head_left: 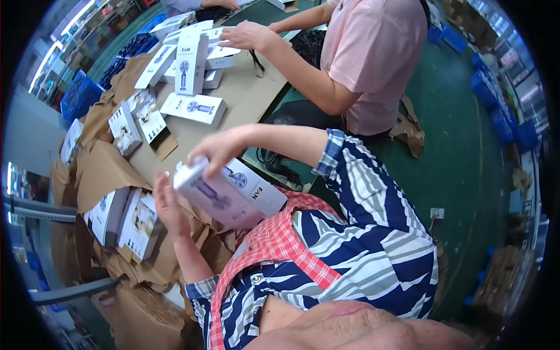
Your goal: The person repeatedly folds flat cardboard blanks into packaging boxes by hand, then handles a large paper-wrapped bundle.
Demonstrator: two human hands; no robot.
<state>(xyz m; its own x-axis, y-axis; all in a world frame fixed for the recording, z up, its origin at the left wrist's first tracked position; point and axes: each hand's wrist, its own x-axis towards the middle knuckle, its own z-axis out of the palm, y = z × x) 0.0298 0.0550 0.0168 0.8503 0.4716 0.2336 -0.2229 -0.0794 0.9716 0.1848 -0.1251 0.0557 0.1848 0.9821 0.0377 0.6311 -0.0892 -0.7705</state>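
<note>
My right hand (pixel 220 149) reaches across from the right and grips the top end of a white fan box (pixel 217 195), with a pale flap or end piece at its fingers. The box leans in front of my red checked apron. My left hand (pixel 170 205) is beside the box's left side, its fingers stretched out; whether they touch the box I cannot tell. Behind the held box, a second white fan box (pixel 259 189) with a blue fan picture lies against my apron.
More white fan boxes (pixel 194 108) are heaped on the table (pixel 242 87). Brown paper (pixel 105 169) and a carton of packed boxes (pixel 139 224) stand at the left. A co-worker in a pink shirt (pixel 379 58) works at the far side. Blue crates (pixel 81 96) stand beyond.
</note>
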